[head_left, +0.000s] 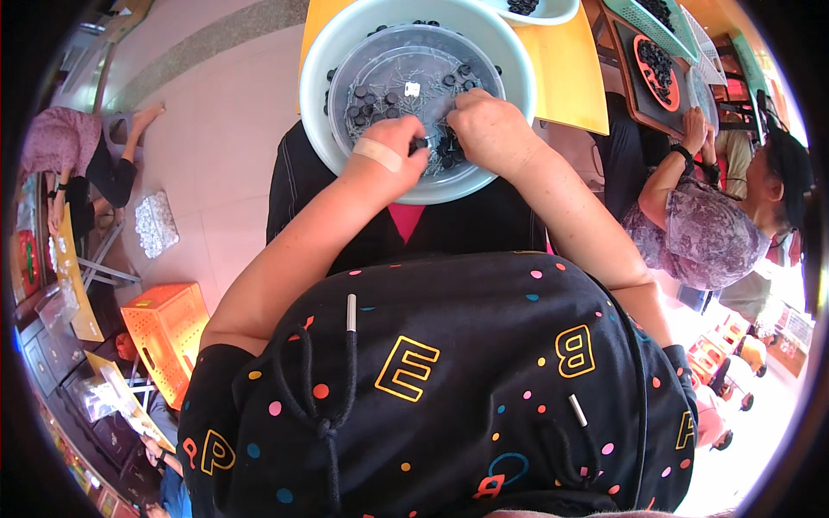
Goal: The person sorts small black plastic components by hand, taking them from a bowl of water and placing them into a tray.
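Note:
Both my hands are over a clear plastic bowl (414,45) set inside a larger pale green basin (318,52). Thin metal pins (406,86) and several small black round caps (367,97) lie loose in the bowl. My left hand (393,154), a plaster across its back, is closed with a small black cap (419,143) pinched at the fingertips. Just right of it, my right hand (494,129) has its fingers curled down and pressed together; whatever they grip is hidden. A small white piece (412,89) rests among the pins.
Beneath the basin is a yellow table (566,78), with another pale tub (548,12) of black parts behind. At right, a person (708,207) sits by a red plate (649,52) of black parts. An orange crate (164,332) and a bag of white pieces (157,226) are at left.

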Action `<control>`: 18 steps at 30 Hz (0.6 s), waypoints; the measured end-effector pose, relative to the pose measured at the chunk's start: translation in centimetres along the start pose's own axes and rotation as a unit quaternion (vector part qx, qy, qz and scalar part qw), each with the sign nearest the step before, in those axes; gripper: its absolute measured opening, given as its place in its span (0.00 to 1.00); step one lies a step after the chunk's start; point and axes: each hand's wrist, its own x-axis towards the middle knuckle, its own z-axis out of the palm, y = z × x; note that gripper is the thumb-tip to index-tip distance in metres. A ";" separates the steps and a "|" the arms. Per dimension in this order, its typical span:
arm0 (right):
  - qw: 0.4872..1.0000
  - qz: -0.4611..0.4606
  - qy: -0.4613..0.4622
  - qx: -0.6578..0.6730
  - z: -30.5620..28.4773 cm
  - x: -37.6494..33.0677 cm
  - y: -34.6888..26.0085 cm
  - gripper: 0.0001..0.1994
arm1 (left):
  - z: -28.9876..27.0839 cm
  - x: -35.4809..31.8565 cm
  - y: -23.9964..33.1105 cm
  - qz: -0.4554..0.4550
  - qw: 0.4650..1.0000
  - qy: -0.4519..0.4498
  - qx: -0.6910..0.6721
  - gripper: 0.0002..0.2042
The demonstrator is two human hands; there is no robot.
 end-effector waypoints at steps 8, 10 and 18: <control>0.928 0.184 0.089 0.311 -0.4 -0.8 0.9 0.07 | -2.0 0.9 -0.2 -0.070 0.994 0.042 -0.070 0.07; 0.883 0.227 0.087 0.402 -0.3 -1.0 1.2 0.07 | -1.2 0.9 -0.8 -0.021 0.998 0.051 -0.031 0.07; 0.791 0.237 0.117 0.551 -0.2 -1.2 1.6 0.09 | 1.8 2.2 1.2 0.072 0.988 -0.045 0.132 0.10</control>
